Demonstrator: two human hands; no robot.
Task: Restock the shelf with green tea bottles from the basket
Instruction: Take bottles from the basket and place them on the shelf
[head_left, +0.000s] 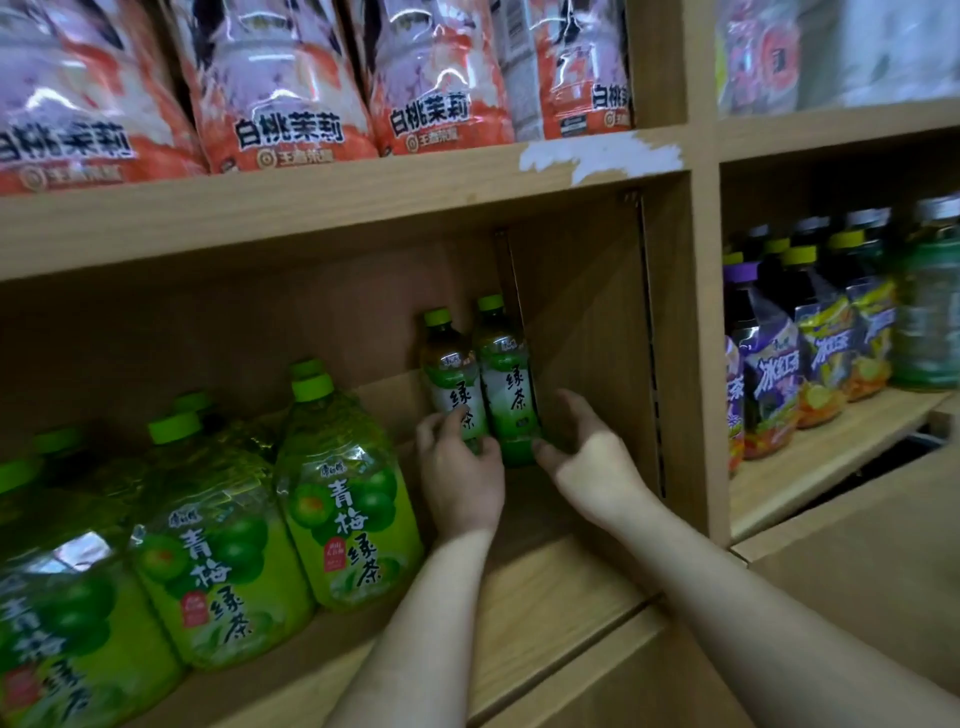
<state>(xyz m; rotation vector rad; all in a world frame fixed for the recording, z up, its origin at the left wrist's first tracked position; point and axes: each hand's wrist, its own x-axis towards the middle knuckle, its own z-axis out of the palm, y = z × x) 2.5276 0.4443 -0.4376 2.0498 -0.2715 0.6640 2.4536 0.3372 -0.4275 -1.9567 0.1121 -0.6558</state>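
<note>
Two small green tea bottles stand upright side by side at the back right of the wooden shelf (561, 582). The left bottle (451, 371) has my left hand (460, 480) curled around its lower part. The right bottle (506, 379) stands next to it, close to the shelf's side wall. My right hand (589, 462) is at the right bottle's base with its thumb touching the bottle and its fingers spread and relaxed beside it. The basket is not in view.
Large green plum tea bottles (348, 499) fill the shelf's left side, close to my left forearm. Orange-and-white bags (280, 83) line the shelf above. A wooden divider (704, 338) separates a right bay holding purple and yellow drink bottles (810, 353).
</note>
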